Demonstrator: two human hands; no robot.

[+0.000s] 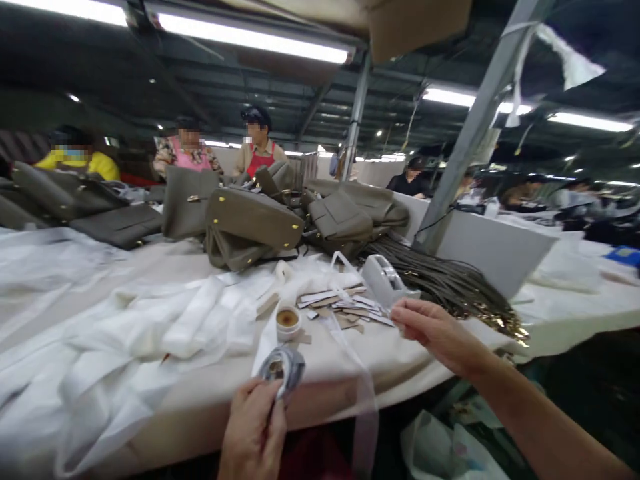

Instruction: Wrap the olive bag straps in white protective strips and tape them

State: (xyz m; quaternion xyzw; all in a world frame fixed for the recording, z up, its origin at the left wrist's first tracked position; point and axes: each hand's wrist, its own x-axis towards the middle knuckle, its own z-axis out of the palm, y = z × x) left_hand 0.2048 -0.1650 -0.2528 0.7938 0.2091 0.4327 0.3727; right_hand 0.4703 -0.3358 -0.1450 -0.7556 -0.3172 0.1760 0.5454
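In the head view, the left hand (255, 427) grips a small grey-wrapped piece (295, 370) with some metal showing, held up over the near edge of the white-covered table (325, 351). The right hand (435, 330) has thumb and fingers pinched together at the front end of the grey tape dispenser (380, 277), which stands back from that edge, towards the table's right end; whether tape lies between the fingertips is too blurred to tell. The step in hand looks like taking tape, so a low, even pull would serve best, against the cutting end without tipping the dispenser. The wrapped piece is best held firmly and clear of the open tub (289, 335) just beyond it. Loose card strips (320, 297) lie beside the dispenser, and a translucent strip (367, 420) hangs over the near edge: both could snag or stick, so a path clear of them helps.
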